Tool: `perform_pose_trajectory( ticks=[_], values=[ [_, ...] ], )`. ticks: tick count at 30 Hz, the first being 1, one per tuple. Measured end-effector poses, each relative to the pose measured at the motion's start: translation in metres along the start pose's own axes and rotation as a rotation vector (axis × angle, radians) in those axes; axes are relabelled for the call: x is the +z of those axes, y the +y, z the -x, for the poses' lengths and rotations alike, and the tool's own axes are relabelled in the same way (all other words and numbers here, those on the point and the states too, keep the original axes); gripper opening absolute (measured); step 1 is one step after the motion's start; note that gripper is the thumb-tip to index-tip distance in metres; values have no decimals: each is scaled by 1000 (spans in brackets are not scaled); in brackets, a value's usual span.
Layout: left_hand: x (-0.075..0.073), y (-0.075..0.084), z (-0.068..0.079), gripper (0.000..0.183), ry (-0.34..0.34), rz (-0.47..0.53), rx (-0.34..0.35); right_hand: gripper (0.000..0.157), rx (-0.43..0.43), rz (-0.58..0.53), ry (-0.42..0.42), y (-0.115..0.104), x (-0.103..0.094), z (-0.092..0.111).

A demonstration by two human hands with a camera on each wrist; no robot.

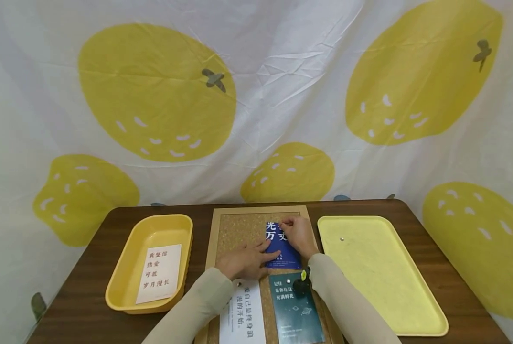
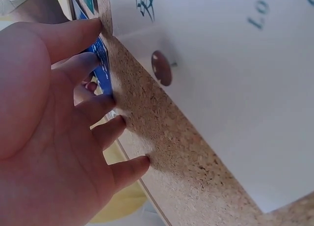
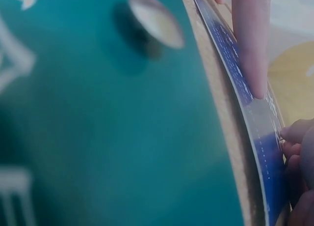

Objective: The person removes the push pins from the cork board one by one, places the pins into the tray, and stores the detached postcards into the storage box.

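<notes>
A blue card (image 1: 287, 253) with white characters lies on the upper part of a framed cork board (image 1: 239, 229). My left hand (image 1: 245, 260) spreads its fingers over the card's left edge and the cork beside it; in the left wrist view the fingertips (image 2: 140, 162) touch down. Near the card's top edge, my right hand (image 1: 299, 234) pinches something small with thumb and forefinger, apparently a thumbtack, mostly hidden by the fingers. Below are a white card (image 1: 243, 315) and a teal card (image 1: 297, 315), each with a thumbtack at its top.
Left of the board stands a yellow basin (image 1: 121, 286) with a white, red-lettered card (image 1: 159, 274) inside. A pale yellow tray (image 1: 385, 277) to the right carries one thumbtack (image 1: 342, 239). A lemon-print cloth (image 1: 282, 95) hangs behind the dark wooden table (image 1: 84, 286).
</notes>
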State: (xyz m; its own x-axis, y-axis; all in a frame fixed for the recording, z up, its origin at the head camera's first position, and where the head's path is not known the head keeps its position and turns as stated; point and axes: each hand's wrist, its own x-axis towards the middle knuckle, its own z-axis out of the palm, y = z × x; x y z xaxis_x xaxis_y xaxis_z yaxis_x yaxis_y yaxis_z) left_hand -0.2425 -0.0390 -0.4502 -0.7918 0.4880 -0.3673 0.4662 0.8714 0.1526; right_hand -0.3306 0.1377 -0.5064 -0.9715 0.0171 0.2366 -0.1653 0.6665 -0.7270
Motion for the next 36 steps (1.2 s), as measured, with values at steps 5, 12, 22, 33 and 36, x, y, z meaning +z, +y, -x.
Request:
perform_pose_trajectory(
  ticks=[5, 12, 22, 33, 36],
  values=[
    [0, 1, 0, 56, -1, -13, 2, 11, 27, -9, -36, -1, -1, 1],
    [0, 0, -1, 57, -4, -8, 0, 12, 32, 7, -68, -2, -2, 1],
    [0, 1, 0, 57, -7, -7, -6, 12, 25, 41, -71, -2, -1, 0],
    [0, 2, 0, 56, 5, -1, -13, 13, 27, 39, -77, -4, -2, 1],
    [0, 1, 0, 57, 4, 1, -13, 12, 12, 35, -65, -4, -2, 1]
  ],
)
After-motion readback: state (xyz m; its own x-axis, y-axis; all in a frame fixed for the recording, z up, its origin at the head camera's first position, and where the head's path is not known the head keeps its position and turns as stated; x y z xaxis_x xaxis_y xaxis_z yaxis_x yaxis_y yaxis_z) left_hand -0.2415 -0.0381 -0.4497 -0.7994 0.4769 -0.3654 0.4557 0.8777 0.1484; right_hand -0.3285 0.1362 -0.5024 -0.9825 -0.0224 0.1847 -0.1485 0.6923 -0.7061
